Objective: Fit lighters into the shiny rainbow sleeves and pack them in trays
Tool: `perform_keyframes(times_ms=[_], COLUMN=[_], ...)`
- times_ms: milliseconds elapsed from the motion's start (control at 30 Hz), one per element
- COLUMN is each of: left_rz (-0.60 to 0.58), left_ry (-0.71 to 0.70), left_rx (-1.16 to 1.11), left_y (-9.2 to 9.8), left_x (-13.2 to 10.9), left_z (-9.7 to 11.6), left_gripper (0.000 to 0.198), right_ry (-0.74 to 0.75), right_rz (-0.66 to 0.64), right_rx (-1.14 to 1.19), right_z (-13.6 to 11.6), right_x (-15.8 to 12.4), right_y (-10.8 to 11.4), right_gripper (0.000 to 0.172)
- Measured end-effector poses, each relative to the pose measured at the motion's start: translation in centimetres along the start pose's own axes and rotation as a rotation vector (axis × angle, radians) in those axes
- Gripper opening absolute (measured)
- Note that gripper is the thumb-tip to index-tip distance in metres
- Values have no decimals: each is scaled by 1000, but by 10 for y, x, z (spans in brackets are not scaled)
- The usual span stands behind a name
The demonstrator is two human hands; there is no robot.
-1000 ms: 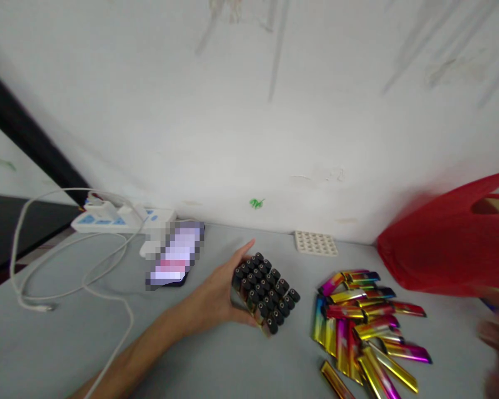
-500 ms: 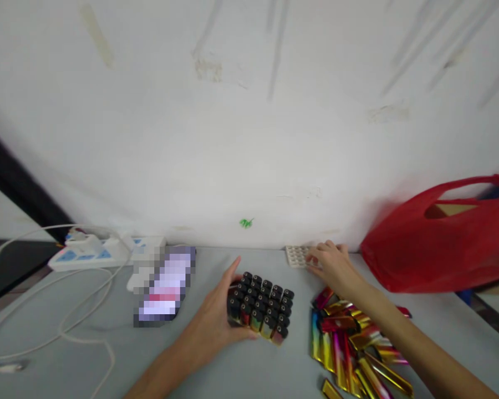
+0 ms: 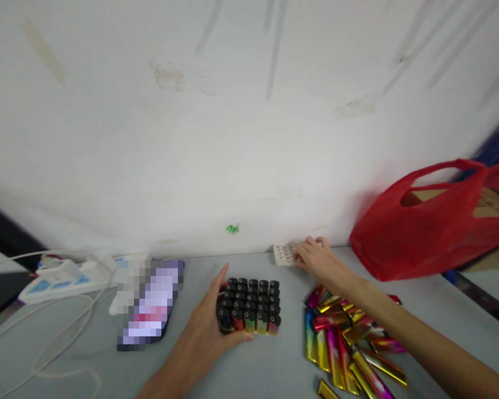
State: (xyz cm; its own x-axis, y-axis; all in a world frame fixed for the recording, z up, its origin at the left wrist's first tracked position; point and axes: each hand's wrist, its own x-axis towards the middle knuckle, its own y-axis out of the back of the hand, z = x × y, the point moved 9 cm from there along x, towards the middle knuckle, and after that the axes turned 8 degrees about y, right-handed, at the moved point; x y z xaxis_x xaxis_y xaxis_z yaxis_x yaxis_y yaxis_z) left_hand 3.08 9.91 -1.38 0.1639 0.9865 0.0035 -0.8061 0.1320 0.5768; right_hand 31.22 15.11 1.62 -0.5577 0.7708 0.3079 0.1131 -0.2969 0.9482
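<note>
Grey table (image 3: 270, 372) set against a scuffed white wall (image 3: 249, 138), which bears a small green mark (image 3: 233, 228) at centre frame.

Left grip (image 3: 203, 332): lower centre of the frame, cupped round the left and near sides of the block of lighters (image 3: 250, 305), thumb along its near edge. It is grasping the block, and the block stands on the table. Every position that shows in the block carries a black cap, so I judge this block full.

Right grip (image 3: 316, 261): right of centre, against the foot of the wall, fingers laid on the white tray (image 3: 283, 254). The part of the tray left uncovered shows empty holes. I cannot tell whether the fingers have clenched on it or only rest there.

Loose lighters (image 3: 345, 339): a heap of gold, pink and rainbow cases at lower right, under my right forearm, just beside the block and not touching it. None of them stands in a tray, so I judge that portion outstanding.

Other items: red bag (image 3: 419, 227) at right over a cardboard box; phone (image 3: 149, 305) at lower left, screen obscured; power strip (image 3: 62, 274) and white cable (image 3: 45, 360) at far left.
</note>
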Motion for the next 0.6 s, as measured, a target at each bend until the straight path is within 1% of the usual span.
perform_keyframes(times_ms=[100,267,333,467,600], left_rz=[59,106,133,167,242], left_ry=[-20,-39,-65,-101,-116], left_rx=[-7,-14,-12,-27,-17], left_y=[2,-5,-7,-11,-8], left_x=[4,20,29,50,69], left_z=[5,13,19,29,35], left_gripper=[126,115,116,109,102], right_ry=[-15,29,35,-3,-88], right_rz=[50,114,138,199,289], right_rx=[19,85,104,106,109], right_z=[-2,-18,-22,-21,-16], right_x=[1,1,-2,-14,-33], right_y=[20,60,73,93,119], right_gripper=[2,10,12,16,20])
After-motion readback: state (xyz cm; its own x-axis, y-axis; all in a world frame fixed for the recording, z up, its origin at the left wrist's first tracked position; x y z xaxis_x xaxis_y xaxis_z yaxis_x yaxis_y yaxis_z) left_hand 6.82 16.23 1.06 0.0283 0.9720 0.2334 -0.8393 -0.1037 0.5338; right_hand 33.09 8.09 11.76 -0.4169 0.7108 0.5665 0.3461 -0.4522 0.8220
